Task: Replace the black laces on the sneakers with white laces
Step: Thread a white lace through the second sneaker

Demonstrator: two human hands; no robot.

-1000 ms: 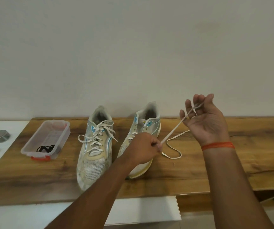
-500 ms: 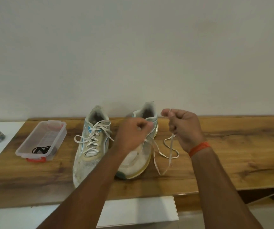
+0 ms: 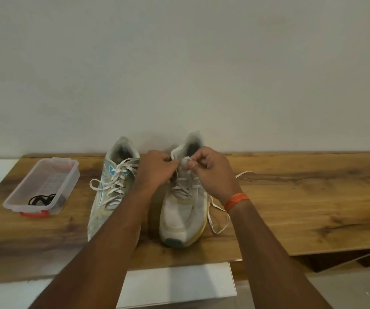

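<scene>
Gripping white lace (image 3: 216, 216) at tongue top of right sneaker (image 3: 182, 217), left hand (image 3: 157, 167) and right hand (image 3: 210, 172) both curled, probably to tighten. Left sneaker (image 3: 110, 190) beside, already laced. Black laces (image 3: 41, 199) put away in plastic box (image 3: 68, 175).

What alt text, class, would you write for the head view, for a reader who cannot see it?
Both hands, the left hand and right hand, work a white lace at the top of the right sneaker on a wooden table. The left sneaker is already laced white; black laces lie in a clear plastic box.
</scene>
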